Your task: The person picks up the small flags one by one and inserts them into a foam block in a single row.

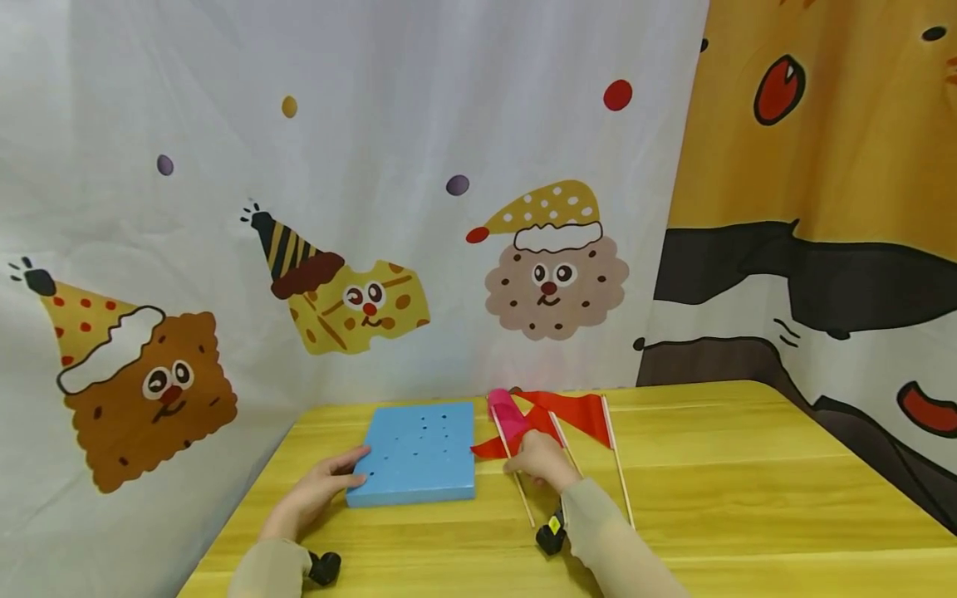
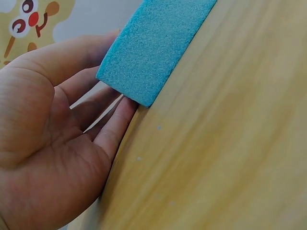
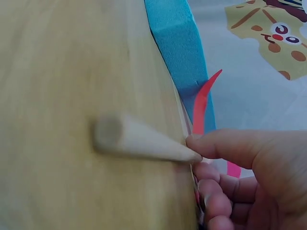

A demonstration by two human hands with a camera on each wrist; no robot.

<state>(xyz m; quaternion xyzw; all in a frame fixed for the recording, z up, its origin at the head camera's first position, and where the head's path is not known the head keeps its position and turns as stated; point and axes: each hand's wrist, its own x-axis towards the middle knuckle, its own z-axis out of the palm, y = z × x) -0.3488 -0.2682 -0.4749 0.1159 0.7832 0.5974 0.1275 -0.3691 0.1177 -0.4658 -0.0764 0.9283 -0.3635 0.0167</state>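
A blue foam block (image 1: 422, 453) with small holes in its top lies flat on the table. My left hand (image 1: 321, 490) rests against its left edge, fingers extended; the left wrist view shows those fingers (image 2: 115, 124) touching the block's corner. Right of the block, my right hand (image 1: 542, 461) pinches the wooden stick (image 3: 148, 141) of a pink flag (image 1: 508, 415) between thumb and fingers. Part of the pink cloth is hidden behind that hand. Two red flags lie close by: one (image 1: 546, 422) partly under the right hand, the other (image 1: 576, 413) farther right.
The yellow wood-grain table (image 1: 748, 465) extends to the right of the flags. Behind it hangs a white curtain (image 1: 374, 100) printed with cartoon biscuits and cheese. A small black device (image 1: 552, 536) sits at the right wrist, another (image 1: 325, 568) at the left.
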